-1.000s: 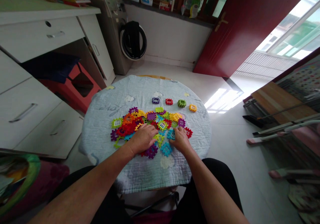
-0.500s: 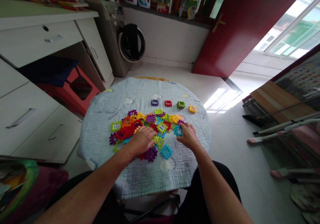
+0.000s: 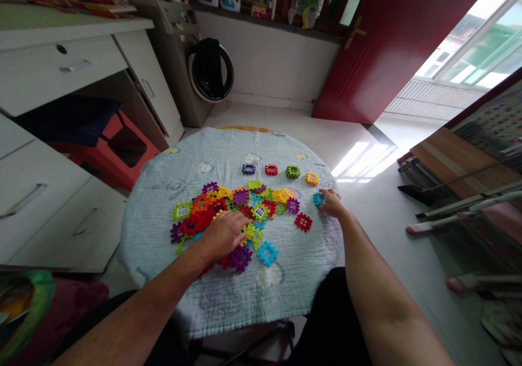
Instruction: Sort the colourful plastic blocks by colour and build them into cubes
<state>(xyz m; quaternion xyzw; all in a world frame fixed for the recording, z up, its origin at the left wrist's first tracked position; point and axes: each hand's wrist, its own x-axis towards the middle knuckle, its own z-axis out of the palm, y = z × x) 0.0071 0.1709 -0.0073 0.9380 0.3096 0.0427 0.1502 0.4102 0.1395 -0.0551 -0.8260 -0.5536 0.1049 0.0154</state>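
Note:
A heap of colourful square plastic tiles (image 3: 228,205) lies on a round table under a pale blue cloth (image 3: 228,154). My left hand (image 3: 222,235) rests flat on the near side of the heap, fingers spread over the tiles. At the table's right side my right hand (image 3: 332,203) pinches a teal tile (image 3: 318,198). Beyond the heap stands a row of single tiles: purple (image 3: 248,168), red (image 3: 271,169), green (image 3: 292,171), orange (image 3: 312,178). A red tile (image 3: 303,222) and a teal tile (image 3: 267,253) lie loose nearby.
White drawers and a desk (image 3: 61,72) stand to the left, with a red stool (image 3: 122,148) under it. A washing machine (image 3: 204,67) and a dark red door (image 3: 387,45) are behind the table. Metal frames (image 3: 460,203) lie on the floor at right.
My right hand has lifted a teal tile out of the heap and carried it right and away, to the table's right side. My left hand stayed on the heap.

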